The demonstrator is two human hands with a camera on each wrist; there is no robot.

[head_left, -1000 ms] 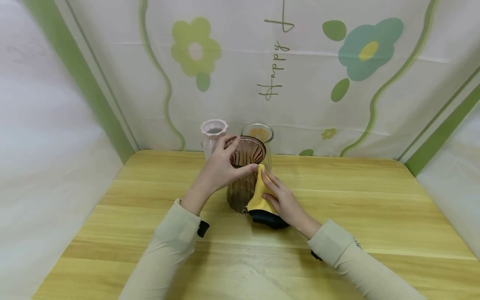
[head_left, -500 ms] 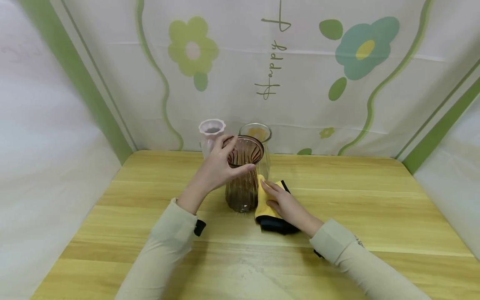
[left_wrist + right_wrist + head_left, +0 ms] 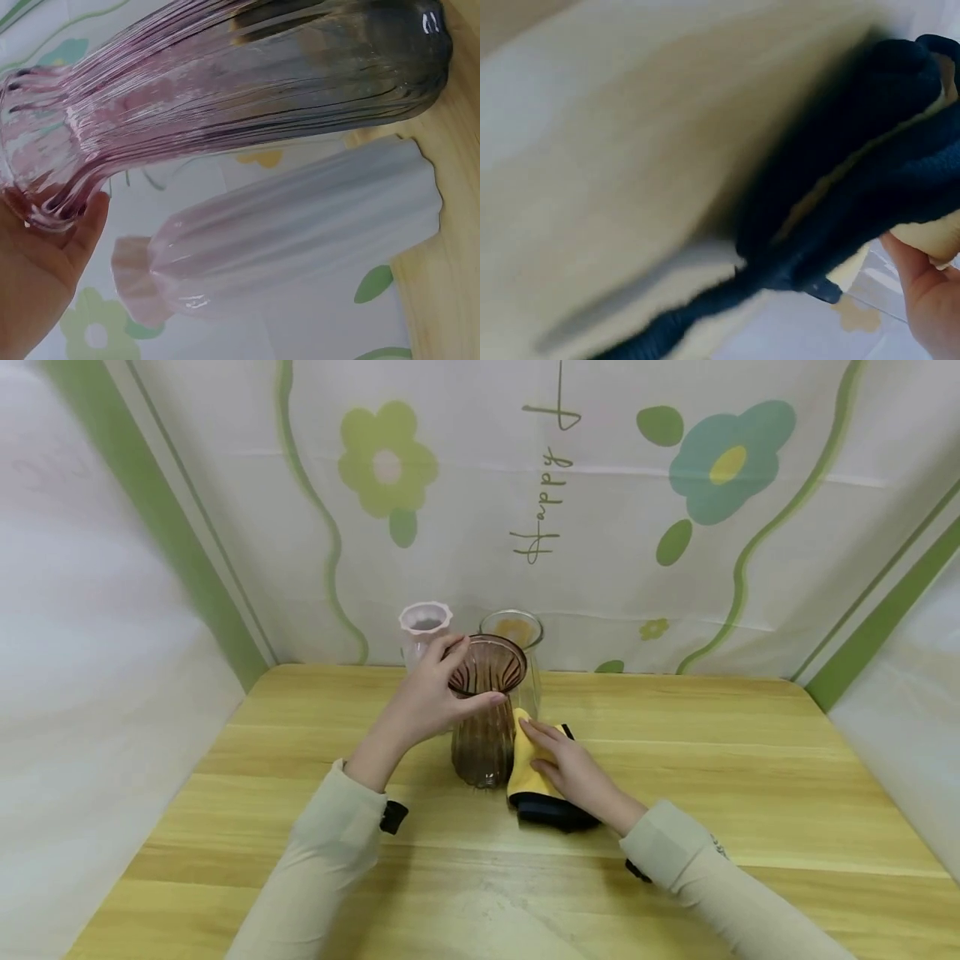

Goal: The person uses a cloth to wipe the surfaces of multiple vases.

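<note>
A ribbed glass vase (image 3: 483,739), pinkish at the flared rim and smoky grey toward the base, stands upright on the table. My left hand (image 3: 423,697) holds it at the rim, thumb in front and fingers on the far left side; the left wrist view shows fingers (image 3: 88,236) against its neck. To the right of the vase, my right hand (image 3: 573,768) grips a folded yellow cloth (image 3: 528,764) with black edging. The cloth's near edge lies close to the vase's lower side; whether they touch I cannot tell. In the right wrist view the black edging (image 3: 840,172) hides most of the fingers.
Behind stand a pale pink-white fluted vase (image 3: 425,618) on the left and a clear glass vase (image 3: 531,681) on the right, partly hidden. A printed flower curtain (image 3: 465,527) hangs along the back of the wooden table (image 3: 712,777).
The right hand has drawn the cloth down and to the right, away from the vase's upper side. The left hand has shifted slightly left at the rim; the vase stays upright.
</note>
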